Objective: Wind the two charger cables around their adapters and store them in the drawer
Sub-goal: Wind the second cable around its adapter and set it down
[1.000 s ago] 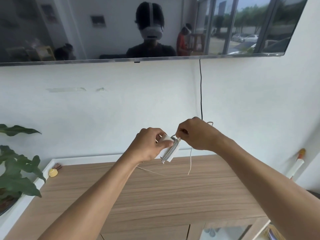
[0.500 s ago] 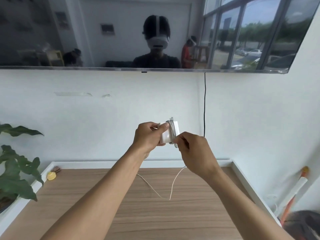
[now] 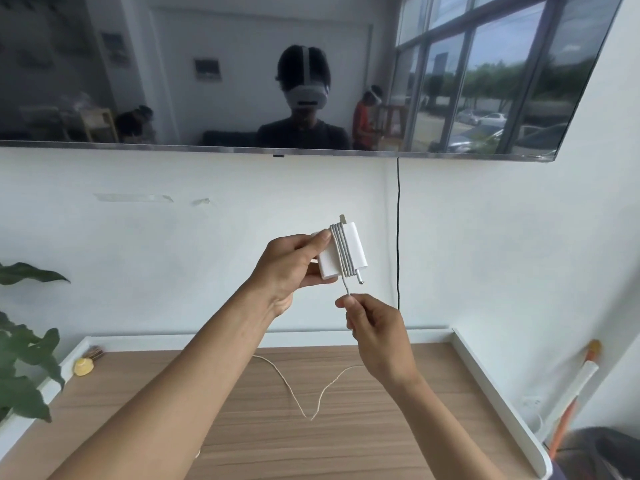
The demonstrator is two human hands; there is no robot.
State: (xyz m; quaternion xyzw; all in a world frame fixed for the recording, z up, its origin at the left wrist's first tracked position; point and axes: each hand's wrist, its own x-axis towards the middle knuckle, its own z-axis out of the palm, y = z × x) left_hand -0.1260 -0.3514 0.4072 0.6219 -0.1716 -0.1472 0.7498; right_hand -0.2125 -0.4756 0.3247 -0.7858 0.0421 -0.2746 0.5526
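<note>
Left hand (image 3: 294,268) grips the adapter (image 3: 356,244) by its bare end, up in front of the wall, which leaves the body free for wraps. Right hand (image 3: 377,334) pinches the cable (image 3: 342,254) just below the coils, prob. for tension. Slack droops onto the cabinet top (image 3: 242,427). Drawer & 2nd charger not in view.

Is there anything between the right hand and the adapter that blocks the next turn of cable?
Nothing visible. The right hand pinches the cable just below the adapter, which the left hand holds in open air.
</note>
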